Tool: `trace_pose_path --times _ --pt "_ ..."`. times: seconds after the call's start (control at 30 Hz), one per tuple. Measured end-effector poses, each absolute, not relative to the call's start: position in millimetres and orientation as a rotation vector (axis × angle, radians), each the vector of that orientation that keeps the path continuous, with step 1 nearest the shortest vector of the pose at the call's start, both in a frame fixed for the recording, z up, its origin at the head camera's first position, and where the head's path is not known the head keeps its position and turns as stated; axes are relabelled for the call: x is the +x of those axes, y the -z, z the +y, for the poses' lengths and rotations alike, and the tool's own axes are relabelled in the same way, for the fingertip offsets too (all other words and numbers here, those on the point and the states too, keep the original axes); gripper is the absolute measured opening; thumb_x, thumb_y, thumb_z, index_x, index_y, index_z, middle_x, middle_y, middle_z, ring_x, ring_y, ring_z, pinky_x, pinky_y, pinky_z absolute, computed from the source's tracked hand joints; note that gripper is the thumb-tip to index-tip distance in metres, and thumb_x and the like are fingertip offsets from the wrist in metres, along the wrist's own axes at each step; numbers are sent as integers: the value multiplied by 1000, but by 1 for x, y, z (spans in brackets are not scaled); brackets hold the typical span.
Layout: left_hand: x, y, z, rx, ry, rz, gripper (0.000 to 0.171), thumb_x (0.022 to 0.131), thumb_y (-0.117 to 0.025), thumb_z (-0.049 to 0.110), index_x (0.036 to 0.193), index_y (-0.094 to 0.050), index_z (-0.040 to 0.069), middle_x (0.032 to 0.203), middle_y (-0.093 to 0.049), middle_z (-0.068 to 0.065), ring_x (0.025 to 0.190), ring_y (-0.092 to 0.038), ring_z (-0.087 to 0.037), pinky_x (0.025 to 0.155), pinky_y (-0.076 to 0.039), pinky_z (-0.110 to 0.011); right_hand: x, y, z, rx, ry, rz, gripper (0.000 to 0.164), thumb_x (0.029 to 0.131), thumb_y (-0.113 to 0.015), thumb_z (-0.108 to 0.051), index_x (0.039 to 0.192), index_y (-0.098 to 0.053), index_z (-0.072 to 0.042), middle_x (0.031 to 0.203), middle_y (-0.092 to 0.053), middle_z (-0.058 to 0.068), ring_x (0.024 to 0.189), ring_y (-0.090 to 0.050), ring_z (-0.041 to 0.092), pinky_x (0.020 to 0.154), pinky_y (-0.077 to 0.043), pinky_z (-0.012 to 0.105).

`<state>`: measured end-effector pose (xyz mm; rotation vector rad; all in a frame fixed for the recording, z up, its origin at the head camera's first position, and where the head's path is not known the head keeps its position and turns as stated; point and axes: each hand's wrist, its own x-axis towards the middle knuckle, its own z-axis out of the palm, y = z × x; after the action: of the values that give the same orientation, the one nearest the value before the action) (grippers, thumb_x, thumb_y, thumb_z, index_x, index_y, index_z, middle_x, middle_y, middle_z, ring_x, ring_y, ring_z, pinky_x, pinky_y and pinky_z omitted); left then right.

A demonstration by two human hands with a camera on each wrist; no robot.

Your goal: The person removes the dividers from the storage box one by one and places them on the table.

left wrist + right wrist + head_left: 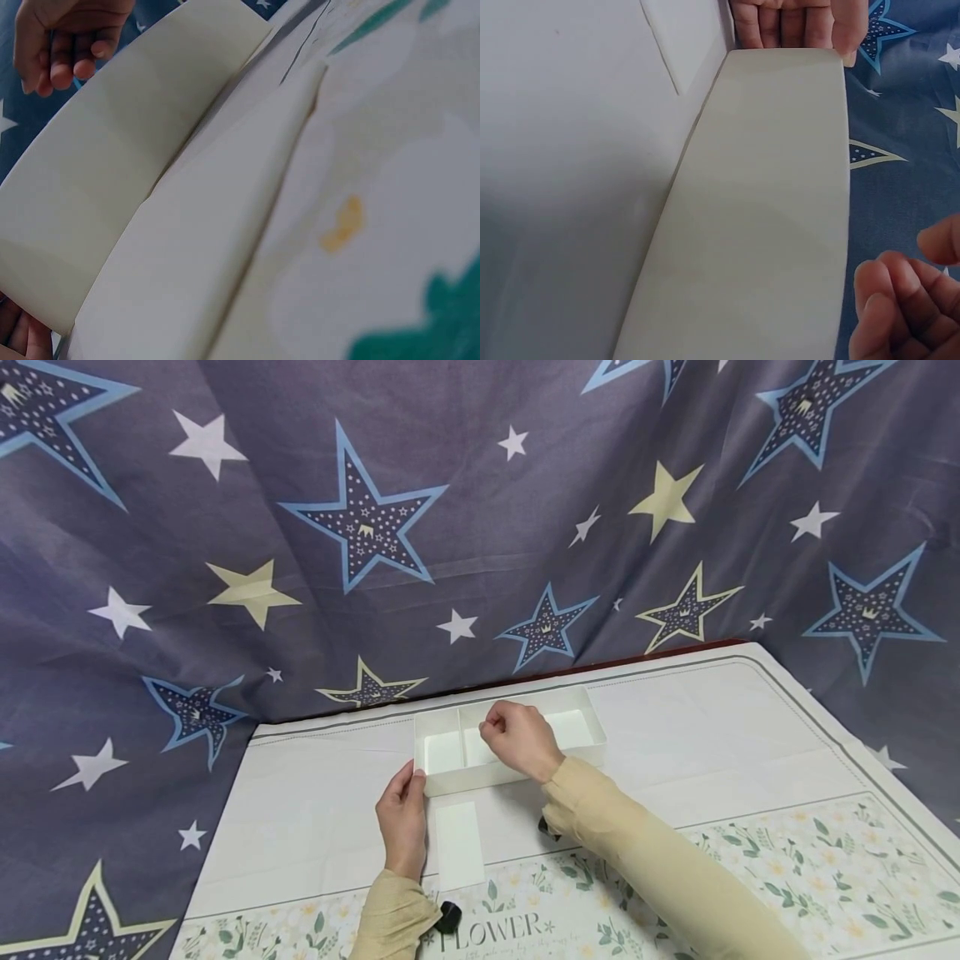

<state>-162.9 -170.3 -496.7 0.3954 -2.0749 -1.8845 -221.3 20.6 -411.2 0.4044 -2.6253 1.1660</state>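
A long white open-topped box with a thin divider near its left end stands toward the back of the table. My left hand grips its front left corner, thumb at the front edge and fingers along the end wall. Over the box's larger compartment hovers my right hand, fingers loosely curled. In the right wrist view, thumb and fingers of that right hand are apart with nothing between them. A flat white rectangular piece lies in front of the box; it also shows in the left wrist view, beside the box's long wall.
A white tablecloth with a flower-printed front band covers the table. Behind it hangs a dark curtain with stars, close to the table's back edge. Black wrist devices sit at the sleeves.
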Motion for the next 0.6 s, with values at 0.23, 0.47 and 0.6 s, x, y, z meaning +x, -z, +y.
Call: trace_pose_path --times 0.23,0.47,0.6 --pt "-163 498 -170 395 1876 -2073 40 97 -57 32 129 -59 9 122 -61 -7 112 -56 -15 90 -47 -21 -224 413 15 374 -1082 -2700 13 84 -64 -18 71 -64 -16 61 -56 -8 55 -51 10 49 -42 28" --pt "-164 498 -170 409 1871 -2084 41 96 -57 33 129 -59 9 122 -60 -6 111 -56 -15 91 -47 -24 -227 414 15 327 -977 -2743 17 84 -62 -16 67 -61 -18 59 -55 -7 53 -51 12 46 -40 29" --pt "-163 498 -170 410 1873 -2084 41 96 -57 32 129 -59 9 122 -61 -7 110 -56 -15 88 -48 -21 -229 415 17 300 -942 -2756 18 83 -62 -16 65 -60 -18 59 -56 -7 53 -52 13 45 -40 29"
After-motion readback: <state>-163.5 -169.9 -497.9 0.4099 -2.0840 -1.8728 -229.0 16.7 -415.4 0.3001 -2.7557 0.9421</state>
